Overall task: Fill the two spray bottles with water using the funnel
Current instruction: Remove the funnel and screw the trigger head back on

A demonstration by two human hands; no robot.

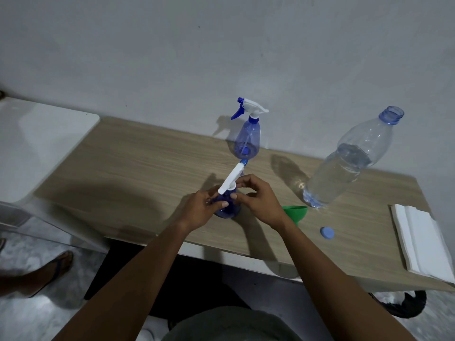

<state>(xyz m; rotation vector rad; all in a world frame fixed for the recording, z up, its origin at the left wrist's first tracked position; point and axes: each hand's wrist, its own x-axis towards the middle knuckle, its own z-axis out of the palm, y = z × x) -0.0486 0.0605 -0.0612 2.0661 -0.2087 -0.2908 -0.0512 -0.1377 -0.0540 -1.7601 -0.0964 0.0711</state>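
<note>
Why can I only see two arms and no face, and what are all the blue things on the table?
The camera sits on the person's head and looks down, so you see only their arms. There is no machine here, just two bare hands. The left hand grips the near spray bottle, and the right hand pinches it at the neck, under the white sprayer top. On the wooden table stand a second spray bottle by the wall and a big open water bottle, partly full. A blue cap lies near a green funnel. White folded sheets lie on the right.
</note>
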